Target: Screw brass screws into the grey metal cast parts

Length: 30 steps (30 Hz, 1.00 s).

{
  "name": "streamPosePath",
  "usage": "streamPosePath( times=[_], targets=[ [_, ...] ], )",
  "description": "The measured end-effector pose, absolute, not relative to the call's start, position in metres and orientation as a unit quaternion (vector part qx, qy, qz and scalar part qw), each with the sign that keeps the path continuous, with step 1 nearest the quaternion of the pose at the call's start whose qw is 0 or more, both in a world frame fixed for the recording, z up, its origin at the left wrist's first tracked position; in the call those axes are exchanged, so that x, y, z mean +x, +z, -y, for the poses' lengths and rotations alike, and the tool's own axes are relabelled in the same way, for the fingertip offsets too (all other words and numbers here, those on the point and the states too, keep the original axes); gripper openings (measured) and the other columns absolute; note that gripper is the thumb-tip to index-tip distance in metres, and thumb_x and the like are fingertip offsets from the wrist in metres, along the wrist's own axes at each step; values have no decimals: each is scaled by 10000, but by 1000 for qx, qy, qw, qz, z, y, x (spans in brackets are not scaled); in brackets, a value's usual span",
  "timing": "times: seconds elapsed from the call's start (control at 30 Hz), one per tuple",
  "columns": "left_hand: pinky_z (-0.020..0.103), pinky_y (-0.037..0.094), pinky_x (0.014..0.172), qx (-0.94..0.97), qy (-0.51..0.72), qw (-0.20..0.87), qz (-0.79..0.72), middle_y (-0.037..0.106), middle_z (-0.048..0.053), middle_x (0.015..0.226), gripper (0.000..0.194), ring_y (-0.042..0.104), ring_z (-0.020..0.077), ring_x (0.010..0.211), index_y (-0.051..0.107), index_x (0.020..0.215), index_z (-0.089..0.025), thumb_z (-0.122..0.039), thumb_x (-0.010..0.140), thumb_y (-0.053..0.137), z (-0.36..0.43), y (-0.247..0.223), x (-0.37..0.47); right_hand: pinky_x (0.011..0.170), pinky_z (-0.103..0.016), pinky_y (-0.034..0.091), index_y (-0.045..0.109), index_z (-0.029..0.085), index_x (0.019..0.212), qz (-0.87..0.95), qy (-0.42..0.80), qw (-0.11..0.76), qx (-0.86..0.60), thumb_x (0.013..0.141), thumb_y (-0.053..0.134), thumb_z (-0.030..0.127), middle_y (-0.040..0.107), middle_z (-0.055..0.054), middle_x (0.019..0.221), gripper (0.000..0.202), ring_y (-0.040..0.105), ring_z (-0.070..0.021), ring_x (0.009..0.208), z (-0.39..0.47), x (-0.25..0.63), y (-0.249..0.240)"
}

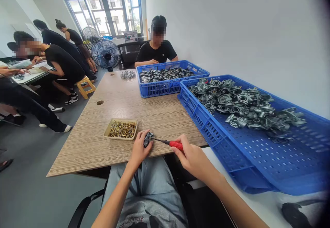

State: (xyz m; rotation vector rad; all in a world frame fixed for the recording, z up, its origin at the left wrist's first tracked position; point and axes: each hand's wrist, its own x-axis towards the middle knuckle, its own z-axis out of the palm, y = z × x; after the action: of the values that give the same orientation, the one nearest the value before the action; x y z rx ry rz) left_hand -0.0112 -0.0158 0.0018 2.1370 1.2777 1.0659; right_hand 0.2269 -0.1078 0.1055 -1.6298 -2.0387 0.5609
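Near the table's front edge, my left hand (140,147) is closed around a small grey metal casting (149,139), much of it hidden by the fingers. My right hand (189,154) grips the red handle of a screwdriver (176,144). Its thin dark shaft points left, and the tip meets the casting, though the exact contact spot is too small to make out. Just left of my left hand, a shallow beige tray (105,134) holds many small brass-coloured parts (122,129).
A blue crate (206,126) of metal castings (237,97) stands at my right. Behind it sits another blue crate (160,91) of parts, with a person (157,51) beyond. Clear-looking pieces (128,74) lie at the table's far end. A fan (105,54) and several people are farther back.
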Motion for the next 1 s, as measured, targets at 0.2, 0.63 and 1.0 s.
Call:
streamPosePath(
  times=[0.2,0.63,1.0],
  targets=[
    [416,428,1139,770,385,218,-460,538,96,1354,533,546,241,1289,482,1441,-274,-238,926,613,16,1,-12,729,-319,468,430,235,1152,744,222,254,-577,1042,433,334,726,-69,997,148,728,-270,893,108,228,108],
    [417,429,1138,767,385,225,-461,539,97,1346,518,545,238,1279,493,1426,-266,-235,923,610,17,3,-11,771,-310,478,422,244,1147,748,230,270,-561,1034,450,305,720,-69,1051,131,725,-247,937,106,232,106],
    [425,434,1136,768,386,222,-460,537,96,1351,520,548,243,1286,488,1433,-279,-240,928,604,17,4,-10,686,-312,457,450,225,1128,752,188,236,-586,1040,437,366,732,-73,938,166,736,-270,828,109,227,106]
  ],
)
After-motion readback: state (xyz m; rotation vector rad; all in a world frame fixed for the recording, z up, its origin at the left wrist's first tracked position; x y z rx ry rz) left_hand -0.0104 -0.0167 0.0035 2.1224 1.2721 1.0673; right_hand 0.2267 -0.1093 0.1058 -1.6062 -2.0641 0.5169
